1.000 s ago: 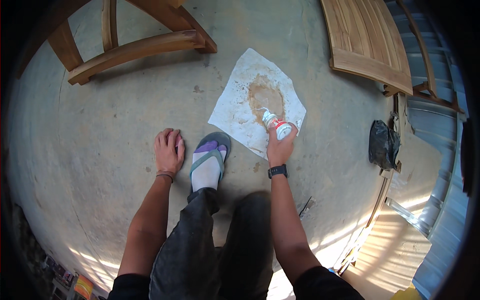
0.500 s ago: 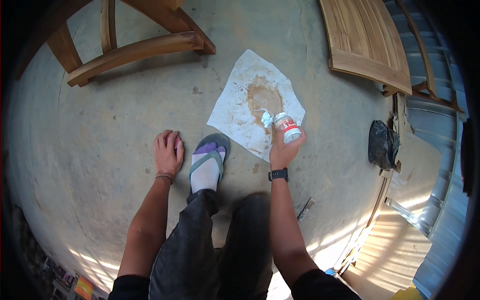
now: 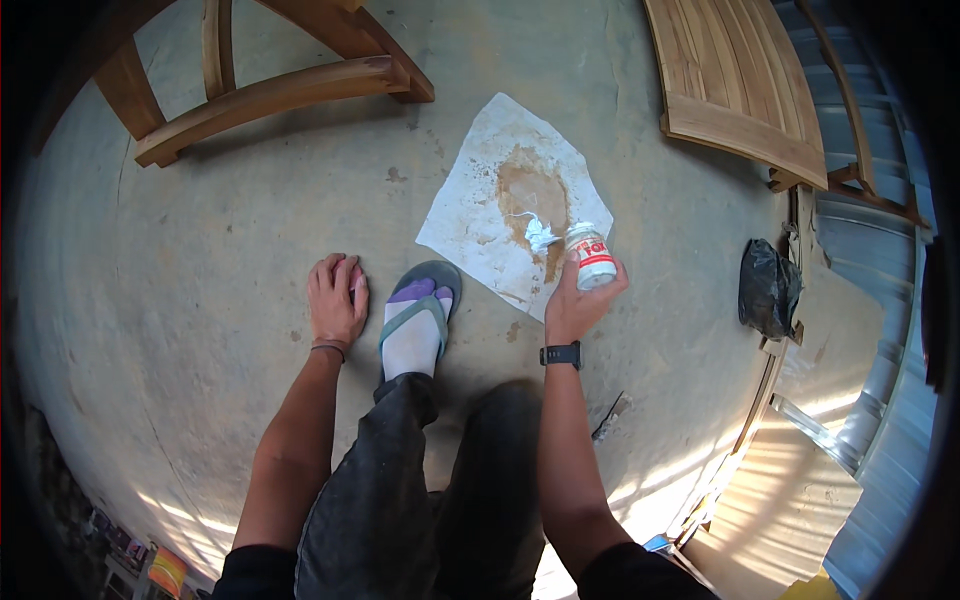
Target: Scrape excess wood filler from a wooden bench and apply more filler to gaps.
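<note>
A: Status on the small white plastic bottle with the red label band (image 3: 592, 257)?

B: Right hand (image 3: 577, 304) grips it from below, fingers wrapped round the lower body. Bottle is tilted, top end toward the paper. It sits over the near right edge of the crumpled off-white paper sheet (image 3: 470, 205) on the concrete floor (image 3: 240, 220).

A: Anything at the mouth?

B: A small white blob (image 3: 541, 234) just beside the top, on the paper. Next to it, a brown powdery patch (image 3: 530, 192) mid-sheet. Can't tell whether the blob touches the bottle.

A: Left hand?

B: Left hand (image 3: 336, 297) is flat on the floor, palm down, fingers loosely spread, holding nothing. Just beside it, a foot in a white sock and grey-green flip-flop (image 3: 420, 315).

A: Surroundings?

B: Curved wooden frame (image 3: 270, 90) at the far left, slatted wooden panel (image 3: 735, 80) at the far right, black plastic bag (image 3: 768, 288) to the right.
</note>
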Demonstrator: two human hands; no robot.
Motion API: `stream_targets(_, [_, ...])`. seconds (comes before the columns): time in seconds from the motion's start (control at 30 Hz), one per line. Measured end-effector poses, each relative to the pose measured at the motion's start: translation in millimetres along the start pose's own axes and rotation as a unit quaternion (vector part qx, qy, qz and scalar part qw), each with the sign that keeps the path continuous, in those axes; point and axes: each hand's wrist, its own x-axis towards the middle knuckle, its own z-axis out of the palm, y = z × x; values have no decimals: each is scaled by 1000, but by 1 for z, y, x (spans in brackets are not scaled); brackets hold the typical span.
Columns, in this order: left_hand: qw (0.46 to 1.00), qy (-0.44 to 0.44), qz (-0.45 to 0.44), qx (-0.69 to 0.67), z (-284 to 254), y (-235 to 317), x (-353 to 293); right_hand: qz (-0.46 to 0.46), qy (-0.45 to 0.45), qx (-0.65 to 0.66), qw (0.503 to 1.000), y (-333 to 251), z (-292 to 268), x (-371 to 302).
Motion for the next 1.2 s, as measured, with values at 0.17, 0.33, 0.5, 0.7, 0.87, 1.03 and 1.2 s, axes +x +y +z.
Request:
stream_targets(0.17, [1000,-8,1,0,2,-3,-11,110,-169,-136,970,-15,-2,-1])
stream_targets(0.33, [1000,-9,0,1,-1,1,-4,-33,-14,-31,999,1,-2,-7])
stream_targets(0.5, [1000,-13,5,-10,1,2,-10,88,-69,-2,994,-2,-3,-13])
stream_targets(0.7, [1000,-11,-3,-2,1,3,1,-19,69,98,993,1,-12,-4])
stream_targets(0.87, [1000,-12,3,1,-2,1,-12,111,-161,-147,970,7,-6,-6])
stream_targets(1.03, [1000,-7,2,1,-2,0,-1,27,-1,32,999,5,-15,-11])
stream_targets(1.2, [1000,-22,-6,-1,0,-1,-9,65,-124,-127,982,14,-10,-17])
